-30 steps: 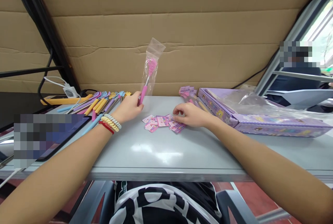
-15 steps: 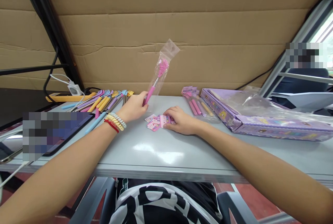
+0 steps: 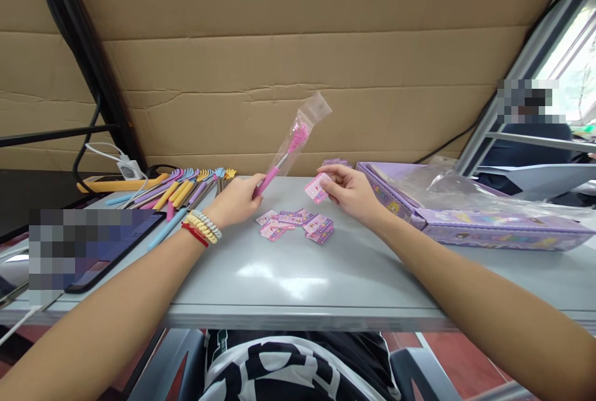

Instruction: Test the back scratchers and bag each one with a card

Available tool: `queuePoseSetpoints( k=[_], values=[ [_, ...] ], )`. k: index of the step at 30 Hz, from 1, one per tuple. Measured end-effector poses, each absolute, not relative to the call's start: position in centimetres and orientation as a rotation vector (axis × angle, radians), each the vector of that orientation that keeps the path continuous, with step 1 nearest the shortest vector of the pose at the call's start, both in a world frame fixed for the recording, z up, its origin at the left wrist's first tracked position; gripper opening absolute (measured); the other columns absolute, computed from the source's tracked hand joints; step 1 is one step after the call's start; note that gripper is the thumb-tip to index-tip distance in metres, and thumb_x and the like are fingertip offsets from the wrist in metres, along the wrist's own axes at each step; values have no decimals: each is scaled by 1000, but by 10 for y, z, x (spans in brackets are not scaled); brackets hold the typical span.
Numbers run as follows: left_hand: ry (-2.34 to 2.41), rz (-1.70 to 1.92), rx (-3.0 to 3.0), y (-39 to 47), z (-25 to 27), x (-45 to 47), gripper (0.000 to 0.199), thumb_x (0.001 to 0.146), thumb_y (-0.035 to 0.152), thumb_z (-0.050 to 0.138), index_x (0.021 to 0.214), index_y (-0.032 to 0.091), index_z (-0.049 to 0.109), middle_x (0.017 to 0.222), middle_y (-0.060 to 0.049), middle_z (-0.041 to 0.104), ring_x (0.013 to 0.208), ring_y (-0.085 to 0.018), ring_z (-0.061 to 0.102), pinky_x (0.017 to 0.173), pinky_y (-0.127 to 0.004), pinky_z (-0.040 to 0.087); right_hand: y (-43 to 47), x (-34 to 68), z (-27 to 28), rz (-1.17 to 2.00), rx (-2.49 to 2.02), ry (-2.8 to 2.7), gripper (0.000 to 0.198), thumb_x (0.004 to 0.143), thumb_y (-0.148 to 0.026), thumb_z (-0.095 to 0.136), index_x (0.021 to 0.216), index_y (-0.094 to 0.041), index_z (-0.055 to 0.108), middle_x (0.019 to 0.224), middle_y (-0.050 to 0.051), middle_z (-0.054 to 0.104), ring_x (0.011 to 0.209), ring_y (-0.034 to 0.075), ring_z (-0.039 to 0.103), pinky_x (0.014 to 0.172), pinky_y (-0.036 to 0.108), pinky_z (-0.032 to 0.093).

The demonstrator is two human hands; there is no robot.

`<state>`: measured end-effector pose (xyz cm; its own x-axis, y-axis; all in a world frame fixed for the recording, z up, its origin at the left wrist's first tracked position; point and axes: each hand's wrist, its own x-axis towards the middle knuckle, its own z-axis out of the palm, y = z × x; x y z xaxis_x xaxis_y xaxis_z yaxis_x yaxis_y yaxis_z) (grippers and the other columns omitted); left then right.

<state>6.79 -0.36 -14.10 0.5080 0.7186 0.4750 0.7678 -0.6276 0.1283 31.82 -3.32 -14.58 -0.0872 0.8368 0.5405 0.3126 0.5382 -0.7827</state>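
My left hand (image 3: 237, 200) is closed around the pink handle of a back scratcher (image 3: 269, 180). A clear plastic bag (image 3: 313, 109) covers its metal rod and pink head, which point up and to the right. Between thumb and fingers, my right hand (image 3: 347, 190) pinches a small pink printed card (image 3: 317, 189) above the table. Below it, several more pink and purple cards (image 3: 289, 219) lie loosely spread on the tabletop. Behind my right hand, the bagged back scratchers are mostly hidden; only their purple card tops (image 3: 335, 162) show.
Several colourful back scratchers (image 3: 186, 187) lie at the left, beside a tablet (image 3: 116, 252) and a white charger (image 3: 130, 168). A purple box (image 3: 493, 227) with clear plastic film (image 3: 442, 187) is at the right. Cardboard (image 3: 279, 59) stands behind the grey table (image 3: 261, 277). Another person (image 3: 531, 140) sits beyond.
My right hand has lifted one card from the pile and moved it up and right. The bagged back scratcher in my left hand has dipped slightly and tilted further right.
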Motion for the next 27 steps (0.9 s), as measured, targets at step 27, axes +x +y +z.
queuePoseSetpoints(
  k=[27],
  values=[
    [-1252, -446, -2536, -10, -135, 63, 30, 84, 17, 38, 103, 17, 60, 78, -8, 66, 67, -20, 60, 62, -29, 40, -32, 330, -139, -225, -1012, -1551, 21, 77, -27, 57, 65, -22, 41, 77, 5, 65, 64, 14, 56, 59, 28, 47]
  ],
)
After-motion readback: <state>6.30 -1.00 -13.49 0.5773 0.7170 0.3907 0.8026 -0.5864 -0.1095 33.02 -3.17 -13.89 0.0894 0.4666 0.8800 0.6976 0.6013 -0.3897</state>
